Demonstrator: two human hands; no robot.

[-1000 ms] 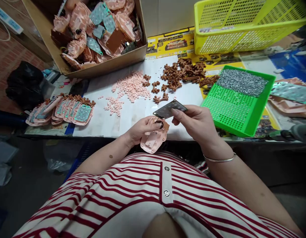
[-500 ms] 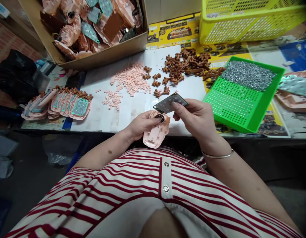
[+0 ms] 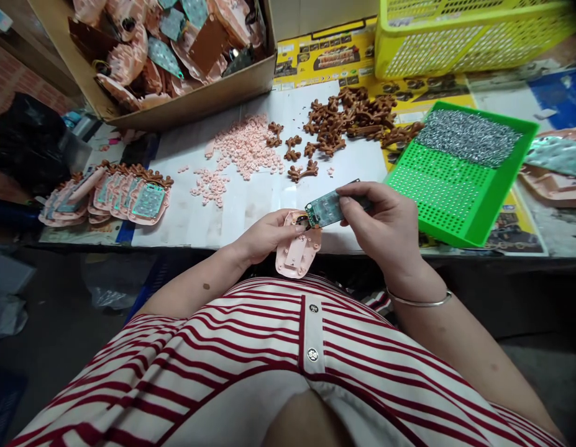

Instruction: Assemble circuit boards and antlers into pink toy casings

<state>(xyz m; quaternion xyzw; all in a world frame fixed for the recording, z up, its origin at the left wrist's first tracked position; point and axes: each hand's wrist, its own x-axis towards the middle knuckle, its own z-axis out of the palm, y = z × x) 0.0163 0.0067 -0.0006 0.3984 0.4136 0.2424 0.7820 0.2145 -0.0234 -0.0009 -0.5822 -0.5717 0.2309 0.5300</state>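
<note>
My left hand [image 3: 270, 234] is closed on a pink plastic shell [image 3: 296, 256], its thumb near a dark round part at the shell's top. Between the thumb and fingers of my right hand [image 3: 378, 217] is a green circuit board [image 3: 325, 208], tilted, with its near end over the shell's upper right edge. Thin wires show near that end of the board. On the table beyond lie a pile of small pink plastic pieces [image 3: 248, 146] and a heap of brown bone-shaped pieces [image 3: 350, 118].
A cardboard box [image 3: 194, 99] of pink shells and boards stands at the back left. Filled shells [image 3: 148, 202] are lined up at the left. A green tray [image 3: 474, 230] with many small metal screws [image 3: 469, 136] lies right, below a yellow basket [image 3: 455, 56].
My right hand has turned the circuit board, so its green face with parts shows more, and has shifted slightly right. My left hand still holds the shell. The view has tilted a little.
</note>
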